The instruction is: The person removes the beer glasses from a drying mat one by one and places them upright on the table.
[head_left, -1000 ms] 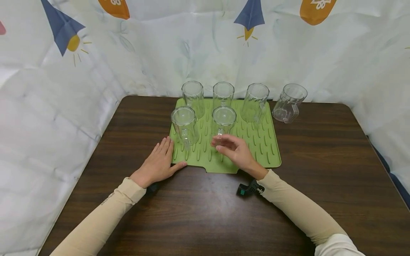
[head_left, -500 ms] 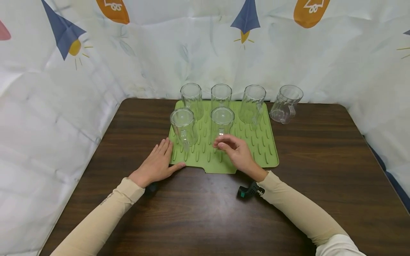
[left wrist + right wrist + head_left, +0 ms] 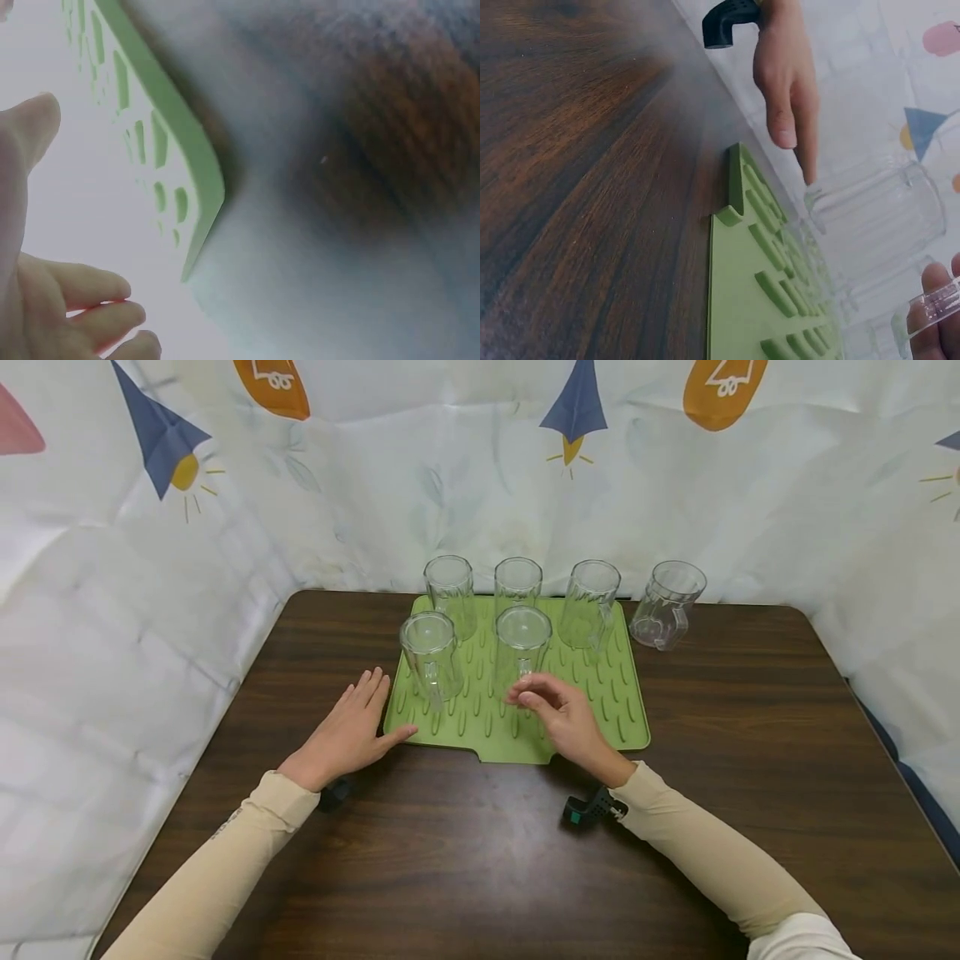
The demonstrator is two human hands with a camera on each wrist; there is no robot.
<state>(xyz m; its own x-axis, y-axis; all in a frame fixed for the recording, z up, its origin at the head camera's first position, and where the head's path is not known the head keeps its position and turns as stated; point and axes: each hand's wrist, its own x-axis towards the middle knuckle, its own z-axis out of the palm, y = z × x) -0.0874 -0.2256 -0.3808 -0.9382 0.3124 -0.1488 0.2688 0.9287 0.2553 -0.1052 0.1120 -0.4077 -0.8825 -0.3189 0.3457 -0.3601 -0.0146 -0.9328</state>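
My right hand (image 3: 570,722) pinches the handle of a clear glass mug (image 3: 522,631) at the front middle of a green ridged drying mat (image 3: 517,750). In the right wrist view, its fingertips (image 3: 930,300) show behind the clear handle. Another glass mug (image 3: 431,639) stands at the mat's front left. Both front mugs appear base up. My left hand (image 3: 341,727) spreads flat with straight fingers beside the mat's left edge, its thumb over the front left corner. In the left wrist view, the left fingers (image 3: 97,300) lie apart from the mat corner (image 3: 199,165).
Along the mat's back stand a left glass mug (image 3: 450,585), a middle one (image 3: 517,581) and a right one (image 3: 591,606). One more mug (image 3: 663,610) stands on the dark wooden table (image 3: 480,860), right of the mat. A patterned white curtain (image 3: 420,485) hangs behind.
My left hand has slid left, off the mat's left edge. The front middle mug and my right hand have shifted slightly right and away from me.
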